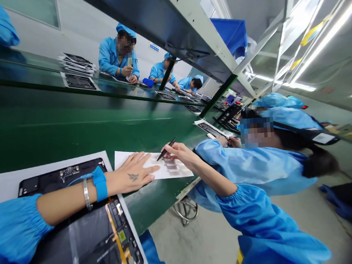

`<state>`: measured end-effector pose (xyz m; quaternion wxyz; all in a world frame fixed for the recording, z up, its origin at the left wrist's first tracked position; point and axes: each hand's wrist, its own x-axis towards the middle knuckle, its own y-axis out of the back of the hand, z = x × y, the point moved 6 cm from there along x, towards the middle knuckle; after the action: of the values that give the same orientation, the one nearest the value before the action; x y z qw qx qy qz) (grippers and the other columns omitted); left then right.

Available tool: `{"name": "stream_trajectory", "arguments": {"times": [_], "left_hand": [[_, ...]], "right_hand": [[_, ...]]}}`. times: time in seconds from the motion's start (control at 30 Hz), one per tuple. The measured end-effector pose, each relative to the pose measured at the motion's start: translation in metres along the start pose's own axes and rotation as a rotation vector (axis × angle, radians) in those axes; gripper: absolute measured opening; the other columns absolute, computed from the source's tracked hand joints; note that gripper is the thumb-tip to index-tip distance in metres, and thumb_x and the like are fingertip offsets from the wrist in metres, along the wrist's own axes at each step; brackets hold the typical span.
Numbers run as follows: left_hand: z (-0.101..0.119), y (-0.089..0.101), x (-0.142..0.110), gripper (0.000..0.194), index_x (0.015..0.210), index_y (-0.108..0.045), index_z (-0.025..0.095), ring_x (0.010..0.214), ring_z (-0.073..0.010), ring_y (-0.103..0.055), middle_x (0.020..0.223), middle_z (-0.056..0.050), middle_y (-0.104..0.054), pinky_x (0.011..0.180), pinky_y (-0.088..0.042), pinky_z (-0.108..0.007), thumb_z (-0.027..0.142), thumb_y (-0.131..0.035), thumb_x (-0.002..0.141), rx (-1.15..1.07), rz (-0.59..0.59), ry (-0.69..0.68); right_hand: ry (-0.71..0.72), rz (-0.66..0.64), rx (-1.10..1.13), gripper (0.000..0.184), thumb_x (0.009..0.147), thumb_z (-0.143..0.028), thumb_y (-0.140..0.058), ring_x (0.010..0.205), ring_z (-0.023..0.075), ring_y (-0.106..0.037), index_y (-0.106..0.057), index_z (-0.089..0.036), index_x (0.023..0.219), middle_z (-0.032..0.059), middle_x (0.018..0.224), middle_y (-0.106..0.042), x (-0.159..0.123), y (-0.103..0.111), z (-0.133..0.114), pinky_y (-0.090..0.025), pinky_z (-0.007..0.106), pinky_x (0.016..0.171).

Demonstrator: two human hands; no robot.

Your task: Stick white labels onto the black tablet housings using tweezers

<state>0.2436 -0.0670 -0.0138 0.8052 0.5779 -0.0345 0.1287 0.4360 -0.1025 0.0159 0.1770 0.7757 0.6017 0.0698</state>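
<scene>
A white sheet [155, 173] carrying rows of small pale brownish stickers [174, 166] lies on the green bench. My left hand [133, 173] rests flat on the sheet's left part, fingers spread, with a blue wrist strap [100, 183] and a metal bracelet behind it. Pinched pen-like in my right hand [179, 154] is a pair of black tweezers [166, 148], its tip pointing down-left at the sheet near my left fingertips. Under my left forearm is an opened black tablet housing [90, 238] with an orange flex cable [115, 232], lying on white paper.
Close on my right sits a co-worker in blue [256, 162], hands at another device [208, 127]. Across the green bench [58, 128], several others work beside stacked panels [77, 64]. A shelf [186, 26] hangs overhead; a stool [186, 209] stands below the bench edge.
</scene>
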Motion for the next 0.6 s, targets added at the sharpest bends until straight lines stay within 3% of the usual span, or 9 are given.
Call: {"name": "stream_trajectory", "arguments": {"times": [0.27,0.4,0.5,0.6], "left_hand": [[0.002,0.0,0.002,0.044,0.146,-0.047,0.033,0.146,-0.0379,-0.027,0.161,-0.011,-0.028,0.116,-0.024,-0.059,0.04,-0.038,0.104,0.02,-0.007,-0.001],[0.01,0.003,0.002,0.045,0.149,-0.044,0.034,0.147,-0.0366,-0.028,0.16,-0.012,-0.032,0.117,-0.026,-0.056,0.041,-0.04,0.104,0.076,-0.056,0.017],[0.005,0.032,-0.01,0.052,0.151,-0.04,0.032,0.148,-0.0358,-0.024,0.161,-0.012,-0.03,0.117,-0.026,-0.053,0.05,-0.044,0.102,0.158,0.016,0.019],[-0.018,0.078,-0.05,0.041,0.138,-0.054,0.023,0.134,-0.0282,-0.046,0.145,-0.012,-0.051,0.108,-0.037,-0.042,0.042,-0.036,0.106,0.276,0.138,0.128]], "right_hand": [[-0.014,0.1,0.149,0.056,0.061,-0.068,-0.081,0.059,0.0117,-0.053,-0.073,-0.015,0.074,0.0027,0.064,-0.066,-0.007,-0.004,0.003,-0.038,0.024,0.056],[0.049,0.171,0.307,0.05,0.059,-0.063,-0.085,0.065,0.0132,-0.054,-0.075,-0.016,0.073,0.0021,0.066,-0.064,-0.017,-0.012,-0.013,-0.044,0.025,0.062],[0.14,0.193,0.373,0.045,0.059,-0.058,-0.088,0.067,0.0137,-0.054,-0.076,-0.017,0.072,0.0027,0.068,-0.064,-0.026,-0.022,-0.035,-0.046,0.026,0.063],[0.215,0.161,0.412,0.04,0.062,-0.054,-0.088,0.066,0.014,-0.052,-0.077,-0.017,0.072,0.0035,0.069,-0.063,-0.032,-0.037,-0.057,-0.045,0.026,0.06]]}}
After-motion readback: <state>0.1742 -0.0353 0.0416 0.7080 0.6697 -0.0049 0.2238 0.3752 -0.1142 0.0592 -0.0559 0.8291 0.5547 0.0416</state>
